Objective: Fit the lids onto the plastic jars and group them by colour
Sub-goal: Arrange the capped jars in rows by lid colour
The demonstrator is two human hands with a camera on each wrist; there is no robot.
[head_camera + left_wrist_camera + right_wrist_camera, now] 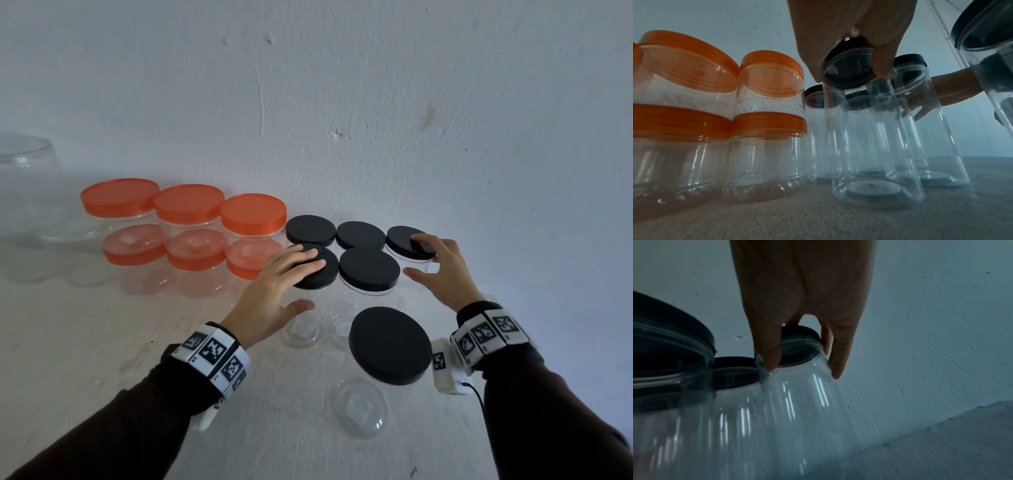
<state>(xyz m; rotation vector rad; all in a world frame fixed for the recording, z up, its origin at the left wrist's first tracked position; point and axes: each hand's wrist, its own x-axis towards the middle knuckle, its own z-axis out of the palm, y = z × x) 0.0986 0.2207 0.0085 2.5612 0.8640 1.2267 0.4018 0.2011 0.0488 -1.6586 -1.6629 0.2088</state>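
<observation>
Three stacks of clear jars with orange lids (188,205) stand two high along the wall at the left. Right of them are several tall clear jars with black lids (369,270). My left hand (311,282) lies over the front left black-lidded jar (325,274); in the left wrist view that hand (851,71) has thumb and finger curled round the lid's rim. My right hand (412,256) holds the back right black-lidded jar (399,240), and in the right wrist view the hand (801,368) has digits on both sides of its lid (797,332). One more black-lidded jar (390,344) stands nearer to me.
A large clear vessel (27,171) without a lid stands at the far left by the white wall (342,102). The pale tabletop (85,342) stretches out at the front left. The orange stacks (768,69) stand close beside the left hand's jar.
</observation>
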